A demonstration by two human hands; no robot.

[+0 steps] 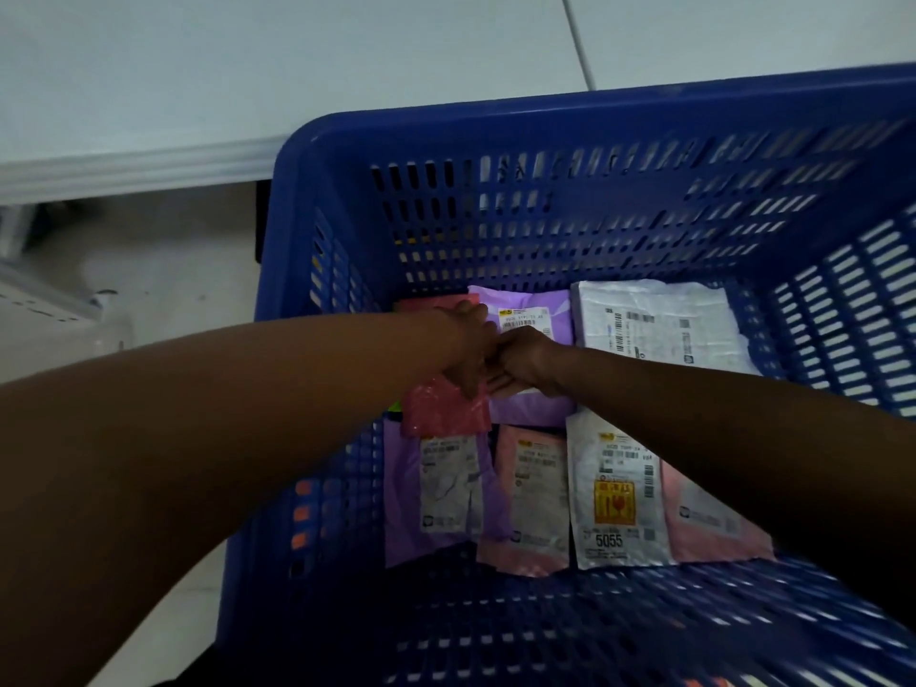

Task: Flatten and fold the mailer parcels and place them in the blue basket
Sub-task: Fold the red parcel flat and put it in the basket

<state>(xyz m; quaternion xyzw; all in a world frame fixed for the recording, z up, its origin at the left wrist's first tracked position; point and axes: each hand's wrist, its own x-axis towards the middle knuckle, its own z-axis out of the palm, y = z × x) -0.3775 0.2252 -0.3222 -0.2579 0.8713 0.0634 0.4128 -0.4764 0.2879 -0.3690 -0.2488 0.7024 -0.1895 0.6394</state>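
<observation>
Left grip (466,349) lay with fingers extended on the red mailer (441,409). Whether the right grip (525,361) pinched the purple mailer (525,309), I could not tell. Both mailers lay side by side inside the blue basket (495,121). I judged them light, soft, slippery film, best held at a folded edge.

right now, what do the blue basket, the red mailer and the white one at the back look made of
Blue basket: looks like rigid moulded plastic, even colour, slight sheen, rows of slots in the walls.
Red mailer: probably thin glossy plastic film; it wrinkles and catches light.
White mailer: likely similar film, heavily creased, with a duller sheen.
</observation>
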